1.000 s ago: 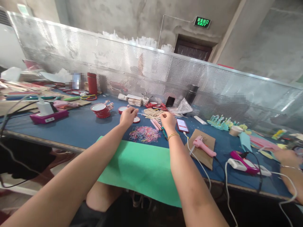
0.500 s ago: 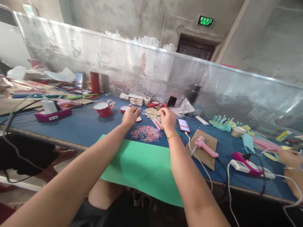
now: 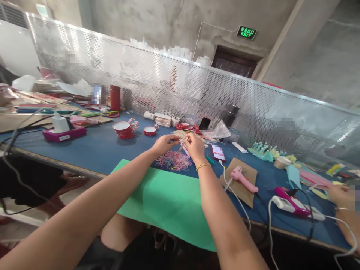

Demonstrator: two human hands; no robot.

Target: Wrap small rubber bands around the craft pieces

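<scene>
My left hand [image 3: 165,145] and my right hand [image 3: 195,146] are raised over the blue table with fingertips almost meeting. Both are closed in a pinch, and whatever lies between the fingers is too small to make out. Below them is a heap of thin coloured rubber bands [image 3: 173,161]. Pink sticks [image 3: 185,150] and flat wooden pieces [image 3: 180,133] lie just behind, partly covered by my right hand. Left of my hands stands a small red-rimmed white round piece [image 3: 149,131], with a stack of similar red rings [image 3: 124,131] farther left.
A green sheet [image 3: 157,202] hangs over the table's front edge under my forearms. On the right are a phone [image 3: 218,152], a pink glue gun [image 3: 242,178] on cardboard [image 3: 250,200], a purple power strip [image 3: 292,202] with cables, and another person's hand [image 3: 339,195]. A perforated metal screen [image 3: 157,78] stands behind.
My left hand has moved right and slightly down, toward my right hand, so the fingertips are now almost together. My right hand has shifted a little down and left. The view has tilted slightly.
</scene>
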